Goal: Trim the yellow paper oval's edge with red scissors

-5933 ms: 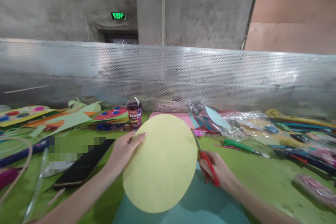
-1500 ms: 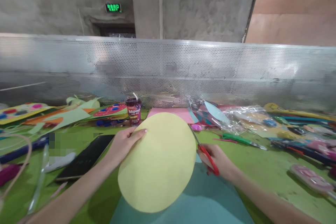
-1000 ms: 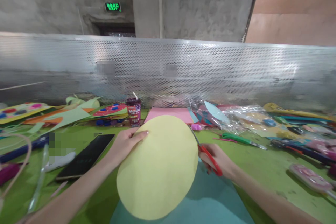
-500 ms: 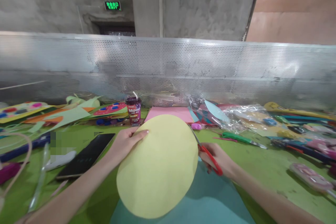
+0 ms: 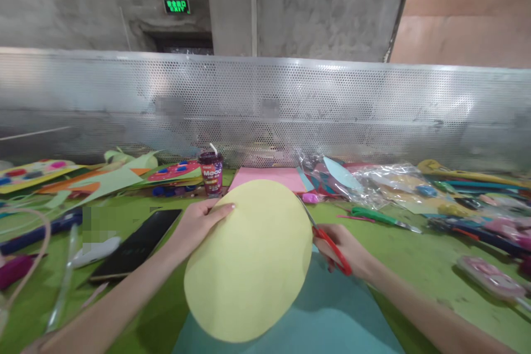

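My left hand (image 5: pixel 198 225) grips the upper left edge of a large yellow paper circle (image 5: pixel 249 260), thumb on top, and holds it raised above the table. My right hand (image 5: pixel 344 246) is closed through the red handles of a pair of scissors (image 5: pixel 322 234). The blades point up along the circle's right edge. A light blue sheet (image 5: pixel 327 315) lies flat under the circle, near me.
A black phone (image 5: pixel 136 243) lies left of my arm on the green table (image 5: pixel 415 265). A dark drink cup (image 5: pixel 211 173) and a pink sheet (image 5: pixel 269 178) sit behind the circle. Coloured paper scraps lie far left; plastic bags, green scissors (image 5: pixel 377 217) and pens far right. A perforated metal wall (image 5: pixel 265 105) runs behind.
The yellow circle has turned slightly in my left hand and the scissors have crept along its right edge. The view has tilted a little; nothing else has moved.
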Demonstrator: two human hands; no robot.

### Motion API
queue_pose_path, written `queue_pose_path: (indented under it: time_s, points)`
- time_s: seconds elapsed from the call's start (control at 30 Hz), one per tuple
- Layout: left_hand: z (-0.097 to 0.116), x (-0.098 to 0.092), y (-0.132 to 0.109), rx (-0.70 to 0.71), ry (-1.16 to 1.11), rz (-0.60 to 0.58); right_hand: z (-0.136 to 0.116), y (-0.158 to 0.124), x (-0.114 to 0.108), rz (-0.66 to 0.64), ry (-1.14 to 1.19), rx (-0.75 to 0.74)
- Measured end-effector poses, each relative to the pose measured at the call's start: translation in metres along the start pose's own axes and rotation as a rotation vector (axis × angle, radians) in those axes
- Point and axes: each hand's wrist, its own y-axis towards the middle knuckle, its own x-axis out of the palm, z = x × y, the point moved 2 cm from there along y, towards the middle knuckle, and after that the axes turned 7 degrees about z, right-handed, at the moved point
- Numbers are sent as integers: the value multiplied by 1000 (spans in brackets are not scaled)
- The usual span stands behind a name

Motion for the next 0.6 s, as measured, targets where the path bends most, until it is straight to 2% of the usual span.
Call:
queue_pose_path:
  time_s: [0.27, 0.6]
  points:
    - [-5, -1, 6, 7, 2, -5, 2, 0, -1, 36, -47, 21]
    - [-4, -2, 5, -3, 31, 11, 0, -1, 1, -6, 13, 4]
